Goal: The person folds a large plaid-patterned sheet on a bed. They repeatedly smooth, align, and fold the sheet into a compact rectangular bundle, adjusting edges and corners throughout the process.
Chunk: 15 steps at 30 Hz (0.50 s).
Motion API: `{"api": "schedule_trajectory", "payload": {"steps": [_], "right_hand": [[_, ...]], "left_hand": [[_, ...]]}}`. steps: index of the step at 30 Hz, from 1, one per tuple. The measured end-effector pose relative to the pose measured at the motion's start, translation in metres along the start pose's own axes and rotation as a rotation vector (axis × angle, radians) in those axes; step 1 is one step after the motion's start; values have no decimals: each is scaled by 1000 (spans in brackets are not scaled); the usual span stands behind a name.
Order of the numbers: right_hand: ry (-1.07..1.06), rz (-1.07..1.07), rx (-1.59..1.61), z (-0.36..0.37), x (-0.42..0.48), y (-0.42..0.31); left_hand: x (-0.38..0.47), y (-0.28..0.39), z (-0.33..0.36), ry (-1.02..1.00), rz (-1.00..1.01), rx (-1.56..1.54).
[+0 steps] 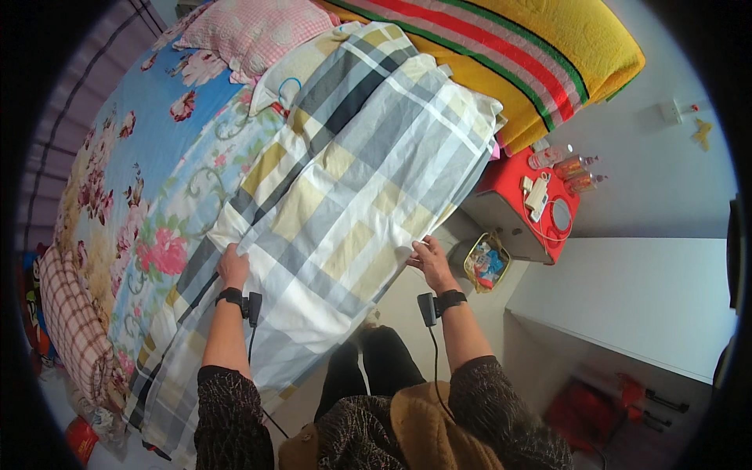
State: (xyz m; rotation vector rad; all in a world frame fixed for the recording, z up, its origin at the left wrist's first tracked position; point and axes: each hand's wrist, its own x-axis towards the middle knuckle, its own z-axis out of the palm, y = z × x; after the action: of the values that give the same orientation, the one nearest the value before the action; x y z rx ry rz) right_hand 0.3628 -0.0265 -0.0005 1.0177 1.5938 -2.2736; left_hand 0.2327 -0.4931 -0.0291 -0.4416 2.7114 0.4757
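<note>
A plaid duvet cover or quilt (352, 194) in grey, white and mustard lies lengthwise along the near side of the bed. My left hand (233, 267) has its fingers closed on a fold of the plaid fabric near its left edge. At the fabric's right edge is my right hand (432, 261), its thumb and fingers touching the cloth; whether they pinch it is hard to tell. Both wrists wear black straps with a small dark device and a cable. Beneath the plaid fabric, a floral sheet (161, 249) shows on the left.
A pink pillow (264, 29) and a yellow striped blanket (499, 53) lie at the top. On the right, a red-topped bedside cabinet (508, 200) holds bottles and a charger, beside a lined waste bin (468, 264). A white cabinet (628, 299) stands lower right. A folded checked blanket (73, 323) lies left.
</note>
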Motion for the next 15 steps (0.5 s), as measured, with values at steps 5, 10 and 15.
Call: {"api": "schedule_trajectory", "payload": {"steps": [5,10,15], "right_hand": [[55,-53,41,-20,26,-38],[181,-164,182,-55,93,-106],[153,-252,219,-101,172,-190]], "left_hand": [[6,30,-3,1,67,-12],[26,107,7,66,217,-132],[69,242,15,138,435,-323]]}}
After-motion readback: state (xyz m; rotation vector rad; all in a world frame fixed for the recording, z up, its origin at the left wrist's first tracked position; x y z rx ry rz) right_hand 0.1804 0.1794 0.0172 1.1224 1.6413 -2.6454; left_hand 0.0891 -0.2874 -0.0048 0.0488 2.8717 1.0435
